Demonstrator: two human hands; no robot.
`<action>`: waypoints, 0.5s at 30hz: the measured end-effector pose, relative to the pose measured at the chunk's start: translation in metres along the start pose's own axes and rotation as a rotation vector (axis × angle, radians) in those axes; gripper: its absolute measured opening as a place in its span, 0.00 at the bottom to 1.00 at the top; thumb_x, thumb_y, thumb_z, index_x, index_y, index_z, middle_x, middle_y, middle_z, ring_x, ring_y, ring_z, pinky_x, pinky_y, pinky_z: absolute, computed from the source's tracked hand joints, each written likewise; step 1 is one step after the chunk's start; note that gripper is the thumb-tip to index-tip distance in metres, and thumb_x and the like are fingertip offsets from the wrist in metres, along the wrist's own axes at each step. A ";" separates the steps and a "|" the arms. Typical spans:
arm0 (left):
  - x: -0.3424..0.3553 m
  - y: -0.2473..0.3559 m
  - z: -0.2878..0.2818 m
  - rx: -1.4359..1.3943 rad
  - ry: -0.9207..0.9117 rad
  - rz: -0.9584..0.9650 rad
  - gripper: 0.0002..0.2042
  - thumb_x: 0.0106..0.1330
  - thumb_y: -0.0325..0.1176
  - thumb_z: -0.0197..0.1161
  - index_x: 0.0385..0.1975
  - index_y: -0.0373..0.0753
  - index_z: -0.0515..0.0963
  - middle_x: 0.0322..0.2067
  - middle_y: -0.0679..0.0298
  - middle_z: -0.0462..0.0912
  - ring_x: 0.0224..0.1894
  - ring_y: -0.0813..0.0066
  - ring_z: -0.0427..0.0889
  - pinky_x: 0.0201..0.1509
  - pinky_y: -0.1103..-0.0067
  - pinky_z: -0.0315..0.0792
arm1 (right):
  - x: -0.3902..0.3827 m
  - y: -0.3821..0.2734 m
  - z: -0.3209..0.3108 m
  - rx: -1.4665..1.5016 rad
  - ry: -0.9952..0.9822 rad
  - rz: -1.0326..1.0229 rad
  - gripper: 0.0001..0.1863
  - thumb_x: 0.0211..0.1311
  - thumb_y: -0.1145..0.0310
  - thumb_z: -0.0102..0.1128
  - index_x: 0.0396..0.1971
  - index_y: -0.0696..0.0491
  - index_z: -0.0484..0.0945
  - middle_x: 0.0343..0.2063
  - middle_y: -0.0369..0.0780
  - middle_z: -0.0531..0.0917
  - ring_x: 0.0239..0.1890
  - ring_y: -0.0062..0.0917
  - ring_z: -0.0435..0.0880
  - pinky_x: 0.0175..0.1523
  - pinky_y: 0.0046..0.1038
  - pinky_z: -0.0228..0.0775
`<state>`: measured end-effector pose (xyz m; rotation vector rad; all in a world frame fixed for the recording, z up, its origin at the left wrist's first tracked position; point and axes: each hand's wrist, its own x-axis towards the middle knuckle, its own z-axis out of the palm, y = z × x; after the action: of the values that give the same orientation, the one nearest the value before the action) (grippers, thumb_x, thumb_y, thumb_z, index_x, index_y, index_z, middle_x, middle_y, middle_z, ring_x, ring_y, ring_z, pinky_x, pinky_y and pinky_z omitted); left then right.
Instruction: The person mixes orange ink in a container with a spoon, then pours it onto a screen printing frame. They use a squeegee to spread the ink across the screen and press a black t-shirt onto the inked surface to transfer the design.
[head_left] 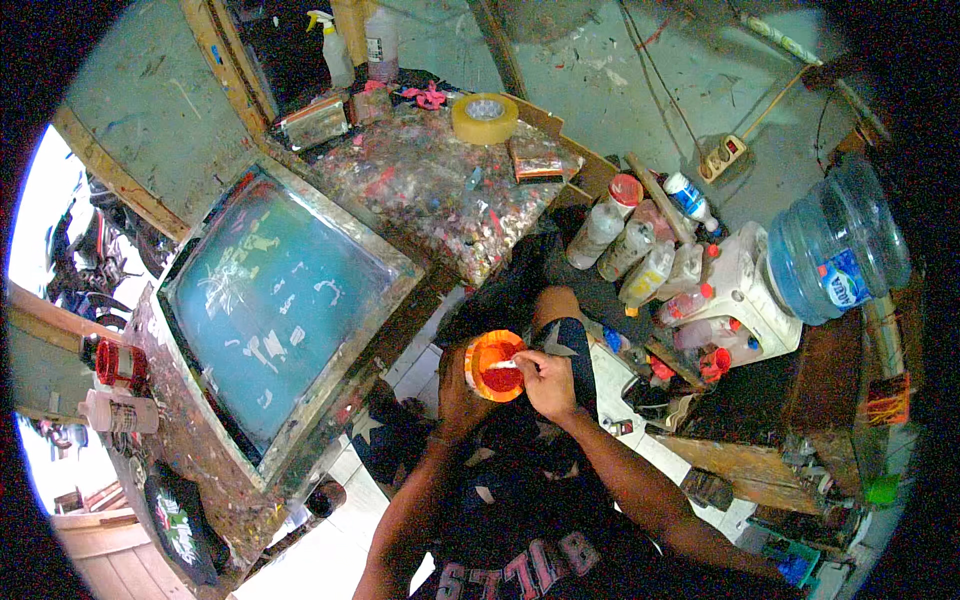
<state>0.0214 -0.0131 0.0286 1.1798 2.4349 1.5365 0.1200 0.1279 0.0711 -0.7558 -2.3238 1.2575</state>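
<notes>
In my lap, my left hand (456, 388) is wrapped round the side of an orange-rimmed tub (475, 362) tilted open toward me. Thick red paint or ink (502, 380) lies inside it. Between the fingers of my right hand (548, 386) is a white stirring stick (504, 364), its end reaching into the red. Whether that stick is flat or spoon-shaped cannot be made out. To the left, a framed screen-printing mesh (310, 280), blue-green with pale stencil marks, rests at a slant on the paint-stained bench.
A paint-spattered tabletop (430, 200) carries a tape roll (485, 118) and a squeegee (537, 160). Several bottles (632, 250) crowd the right, beside a white jerrycan (760, 320) and a large blue water jug (840, 250). A red jar (120, 365) stands far left.
</notes>
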 end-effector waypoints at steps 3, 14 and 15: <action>0.000 0.002 -0.002 -0.094 -0.032 -0.127 0.39 0.46 0.39 0.81 0.60 0.39 0.69 0.51 0.54 0.79 0.54 0.51 0.79 0.58 0.62 0.72 | 0.000 0.001 0.001 -0.260 -0.174 -0.063 0.09 0.63 0.68 0.57 0.34 0.54 0.85 0.27 0.51 0.84 0.28 0.43 0.86 0.34 0.38 0.76; -0.002 -0.004 0.002 -0.120 -0.066 -0.108 0.42 0.43 0.39 0.83 0.61 0.40 0.68 0.52 0.54 0.79 0.55 0.50 0.77 0.60 0.61 0.70 | -0.001 -0.004 0.001 -0.145 -0.127 -0.054 0.09 0.63 0.71 0.58 0.34 0.58 0.85 0.27 0.50 0.85 0.31 0.40 0.87 0.37 0.36 0.77; -0.002 -0.003 0.001 -0.150 -0.007 -0.091 0.42 0.43 0.38 0.83 0.60 0.40 0.68 0.51 0.54 0.79 0.55 0.51 0.77 0.60 0.62 0.71 | -0.002 -0.004 0.000 -0.231 -0.197 -0.062 0.08 0.63 0.71 0.58 0.34 0.58 0.85 0.27 0.50 0.85 0.32 0.40 0.88 0.38 0.36 0.78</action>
<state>0.0215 -0.0141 0.0251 1.0317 2.2874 1.6512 0.1199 0.1249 0.0743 -0.6499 -2.6640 1.0923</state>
